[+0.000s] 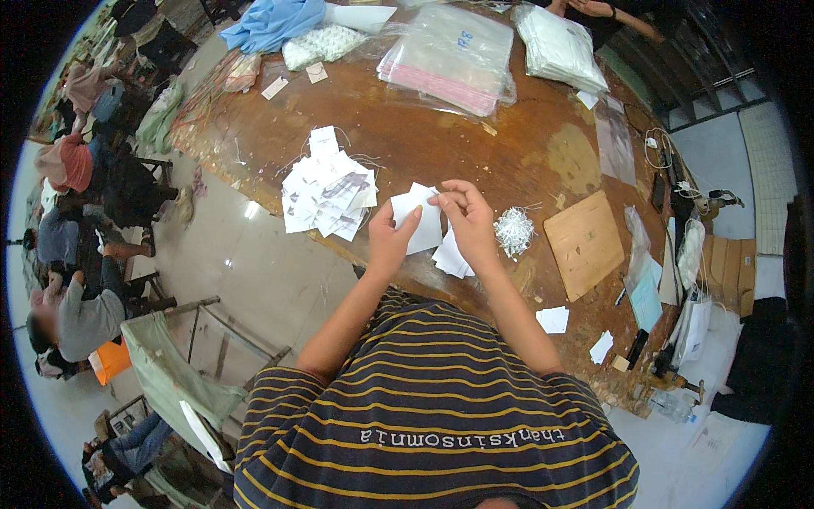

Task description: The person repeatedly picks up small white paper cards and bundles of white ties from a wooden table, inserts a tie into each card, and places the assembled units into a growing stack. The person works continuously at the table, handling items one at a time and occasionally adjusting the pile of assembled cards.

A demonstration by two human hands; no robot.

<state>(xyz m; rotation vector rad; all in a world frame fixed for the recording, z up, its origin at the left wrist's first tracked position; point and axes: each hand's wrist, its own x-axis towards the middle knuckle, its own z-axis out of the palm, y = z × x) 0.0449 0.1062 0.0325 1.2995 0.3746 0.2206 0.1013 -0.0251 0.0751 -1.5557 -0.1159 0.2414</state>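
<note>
My left hand (392, 242) is closed on a few white paper tags (424, 227), its thumb lying across their face. At the tags' upper right edge, the fingertips of my right hand (471, 222) are pinched together. Whether a thin string is between those fingertips is too small to tell. Below my right hand, more white cards (452, 257) lie fanned near the table's front edge. Left of my hands is a loose heap of white tags (331, 199), some with strings and dark printed pictures. A tangled bunch of white tag strings (514, 232) sits just right of my right hand.
On the brown wooden table (424, 140), a square wooden board (585, 242) lies to the right. Small card stacks (553, 320) are near the front right edge. Clear plastic bags (454, 55) and a white packed bundle (560, 47) lie at the back. Another person's hands (593, 8) show beyond.
</note>
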